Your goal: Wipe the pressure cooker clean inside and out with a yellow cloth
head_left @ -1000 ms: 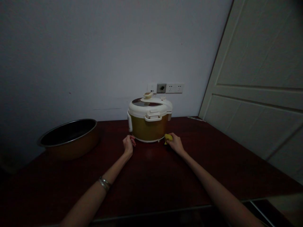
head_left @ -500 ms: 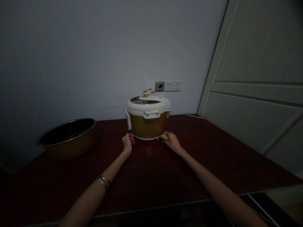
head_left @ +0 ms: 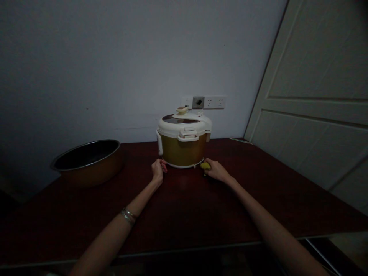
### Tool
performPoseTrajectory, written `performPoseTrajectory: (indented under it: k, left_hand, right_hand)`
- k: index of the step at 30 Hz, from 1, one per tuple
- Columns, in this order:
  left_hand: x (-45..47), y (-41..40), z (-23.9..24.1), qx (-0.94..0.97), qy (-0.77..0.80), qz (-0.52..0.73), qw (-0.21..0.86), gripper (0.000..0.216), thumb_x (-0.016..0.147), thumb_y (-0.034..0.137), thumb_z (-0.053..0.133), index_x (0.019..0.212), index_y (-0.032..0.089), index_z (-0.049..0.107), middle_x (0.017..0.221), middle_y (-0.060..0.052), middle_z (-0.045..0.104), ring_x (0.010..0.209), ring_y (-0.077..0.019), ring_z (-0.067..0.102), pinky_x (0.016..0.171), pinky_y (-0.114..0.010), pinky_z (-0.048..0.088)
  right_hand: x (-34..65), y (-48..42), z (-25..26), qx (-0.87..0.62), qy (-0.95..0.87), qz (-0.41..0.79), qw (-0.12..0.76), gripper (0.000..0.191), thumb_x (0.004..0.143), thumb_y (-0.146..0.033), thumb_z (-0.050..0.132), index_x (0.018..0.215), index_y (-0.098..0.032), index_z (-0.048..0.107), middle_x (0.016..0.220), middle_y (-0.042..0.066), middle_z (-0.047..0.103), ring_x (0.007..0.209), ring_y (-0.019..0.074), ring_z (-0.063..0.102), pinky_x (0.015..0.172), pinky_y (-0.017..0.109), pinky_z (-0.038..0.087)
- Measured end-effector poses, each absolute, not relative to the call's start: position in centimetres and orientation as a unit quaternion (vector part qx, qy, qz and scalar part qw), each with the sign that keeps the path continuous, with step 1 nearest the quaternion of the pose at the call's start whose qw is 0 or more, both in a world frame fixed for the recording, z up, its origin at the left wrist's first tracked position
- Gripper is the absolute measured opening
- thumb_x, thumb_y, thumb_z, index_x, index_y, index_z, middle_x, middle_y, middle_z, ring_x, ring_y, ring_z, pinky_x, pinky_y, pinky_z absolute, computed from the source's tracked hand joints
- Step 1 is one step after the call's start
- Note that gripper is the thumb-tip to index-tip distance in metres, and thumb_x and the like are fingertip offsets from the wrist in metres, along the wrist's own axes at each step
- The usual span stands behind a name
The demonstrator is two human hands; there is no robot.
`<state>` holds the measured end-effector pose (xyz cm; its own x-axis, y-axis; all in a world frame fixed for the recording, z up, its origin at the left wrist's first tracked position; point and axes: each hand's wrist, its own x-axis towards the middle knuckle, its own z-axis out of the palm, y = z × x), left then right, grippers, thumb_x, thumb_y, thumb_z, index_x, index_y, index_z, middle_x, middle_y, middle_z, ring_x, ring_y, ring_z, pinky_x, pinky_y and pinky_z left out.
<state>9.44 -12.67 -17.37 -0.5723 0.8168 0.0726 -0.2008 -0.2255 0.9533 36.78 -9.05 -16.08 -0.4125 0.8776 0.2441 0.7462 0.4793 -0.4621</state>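
Note:
A gold electric pressure cooker [head_left: 184,149] with a white lid stands upright on the dark red table. My left hand [head_left: 158,169] is closed beside its lower left edge, fingers curled inward; whether it touches the base, or has anything inside the fingers, is hidden. At the lower right of the base, my right hand [head_left: 216,170] pinches a small yellow, sponge-like piece [head_left: 205,166]. That piece lies close to the cooker's white bottom rim, and the dim light hides whether they touch.
On the left of the table [head_left: 184,214] rests a large, wide gold pot [head_left: 92,168] with a dark inside. Wall sockets [head_left: 214,102] sit behind the cooker. A pale panelled door [head_left: 310,126] stands along the right side, and a thin flat strip [head_left: 240,140] lies at the back right.
The whole view has shifted slightly, so things appear a little further right. My right hand with the yellow piece has moved slightly right along the cooker's base. My left hand stays at the base.

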Motion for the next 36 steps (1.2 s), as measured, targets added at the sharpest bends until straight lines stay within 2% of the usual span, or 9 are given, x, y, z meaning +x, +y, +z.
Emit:
performPoseTrajectory:
  k: [3,5,8,10,12,16,27,33,36]
  left_hand:
    - [9.5,-12.6,-17.4,0.301,0.513,0.72,0.358,0.021,0.066,0.032,0.045,0.054,0.017,0.052,0.038,0.004,0.044,0.03,-0.009,0.04,0.033,-0.019,0.028]
    - [9.5,-12.6,-17.4,0.302,0.512,0.719,0.361,0.021,0.067,0.032,0.044,0.055,0.017,0.052,0.038,0.003,0.045,0.03,-0.0093,0.041,0.033,-0.019,0.028]
    - [9.5,-12.7,-17.4,0.304,0.513,0.716,0.364,0.021,0.068,0.031,0.043,0.056,0.017,0.052,0.039,0.003,0.045,0.031,-0.0096,0.041,0.032,-0.019,0.028]
    - [9.5,-12.8,-17.4,0.306,0.513,0.714,0.364,0.02,0.067,0.031,0.043,0.055,0.017,0.052,0.038,0.003,0.045,0.03,-0.0096,0.041,0.032,-0.019,0.028]
    - [9.5,-12.9,-17.4,0.308,0.514,0.712,0.365,0.019,0.065,0.03,0.044,0.055,0.017,0.052,0.037,0.003,0.045,0.03,-0.0096,0.04,0.032,-0.019,0.029]
    - [9.5,-13.0,-17.3,0.31,0.514,0.712,0.365,0.019,0.064,0.031,0.044,0.054,0.017,0.052,0.038,0.003,0.045,0.03,-0.0097,0.041,0.031,-0.019,0.029]
    - [9.5,-13.1,-17.3,0.31,0.518,0.71,0.364,0.021,0.064,0.032,0.042,0.056,0.016,0.053,0.038,0.004,0.045,0.03,-0.0092,0.041,0.032,-0.019,0.03]
    - [9.5,-13.3,-17.2,0.31,0.516,0.712,0.362,0.02,0.064,0.032,0.043,0.055,0.016,0.053,0.039,0.004,0.044,0.031,-0.0093,0.042,0.032,-0.019,0.029]
    - [9.5,-13.2,-17.3,0.308,0.516,0.713,0.36,0.021,0.064,0.032,0.043,0.056,0.016,0.053,0.039,0.004,0.044,0.03,-0.0094,0.042,0.032,-0.019,0.029]
  right_hand:
    - [36.9,-9.2,-16.1,-0.549,-0.802,0.096,0.215,0.04,0.073,-0.046,0.064,0.104,-0.021,0.061,0.098,0.011,0.067,0.085,0.0263,0.063,0.062,0.028,0.042]
    - [36.4,-9.4,-16.2,-0.567,-0.79,0.079,0.221,0.043,0.076,-0.056,0.059,0.096,-0.019,0.064,0.096,0.014,0.068,0.086,0.0274,0.063,0.062,0.029,0.043]
    - [35.6,-9.5,-16.6,-0.579,-0.779,0.077,0.226,0.028,0.079,-0.044,0.06,0.088,-0.018,0.068,0.09,0.013,0.069,0.081,0.0259,0.065,0.062,0.028,0.043]
    - [35.2,-9.4,-16.8,-0.564,-0.789,0.087,0.227,0.017,0.078,-0.032,0.061,0.088,-0.02,0.07,0.088,0.01,0.071,0.079,0.0232,0.066,0.061,0.026,0.043]
    - [34.9,-9.3,-17.0,-0.54,-0.803,0.1,0.231,0.015,0.077,-0.026,0.062,0.089,-0.023,0.071,0.086,0.005,0.072,0.077,0.0199,0.067,0.062,0.023,0.043]
    - [34.1,-9.3,-17.4,-0.518,-0.813,0.104,0.245,0.018,0.079,-0.028,0.061,0.094,-0.025,0.071,0.089,0.002,0.073,0.08,0.0182,0.067,0.065,0.021,0.044]
    - [34.1,-8.9,-16.9,-0.595,-0.768,0.068,0.227,0.024,0.081,-0.029,0.058,0.097,-0.016,0.07,0.094,0.014,0.071,0.085,0.0242,0.067,0.068,0.026,0.044]
    - [34.0,-8.9,-17.0,-0.583,-0.778,0.079,0.222,0.022,0.079,-0.035,0.062,0.093,-0.021,0.071,0.091,0.009,0.072,0.084,0.0205,0.067,0.067,0.022,0.043]
    - [33.9,-8.7,-17.2,-0.592,-0.77,0.071,0.227,0.023,0.081,-0.034,0.059,0.095,-0.019,0.07,0.092,0.011,0.071,0.085,0.0218,0.066,0.066,0.024,0.042]
